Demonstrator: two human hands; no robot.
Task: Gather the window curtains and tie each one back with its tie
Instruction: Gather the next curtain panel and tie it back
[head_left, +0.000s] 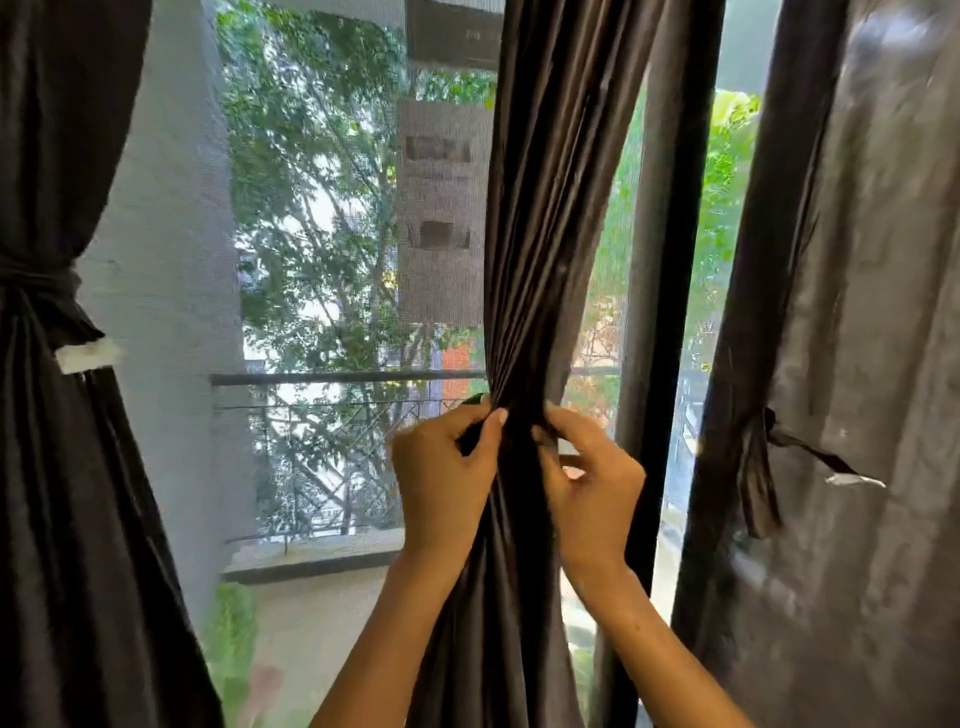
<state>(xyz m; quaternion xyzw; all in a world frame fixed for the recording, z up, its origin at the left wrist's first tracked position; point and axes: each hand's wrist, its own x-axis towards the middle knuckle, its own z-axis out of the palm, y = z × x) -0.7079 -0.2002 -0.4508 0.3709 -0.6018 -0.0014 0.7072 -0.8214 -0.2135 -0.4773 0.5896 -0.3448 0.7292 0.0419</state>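
Head view. Middle curtain (540, 208), dark, gathered into narrow bundle before window frame (680, 260). Left hand (441, 483) pinches bundle's left side, fingers curled round dark strip, likely tie; identity uncertain. Right hand (592, 488) pinches bundle's right side, fingers curled on fabric. Both hands level, bundle between them. Left curtain (57, 467) already cinched by tie (36, 280), white tag (85, 356) just below. Right curtain (841, 364) hangs loose, its tie (758, 467) dangling. Mesh screen (337, 260), balcony railing (337, 378), trees beyond.

three dark curtains (545, 208), two hands (447, 483), two ties (36, 278)
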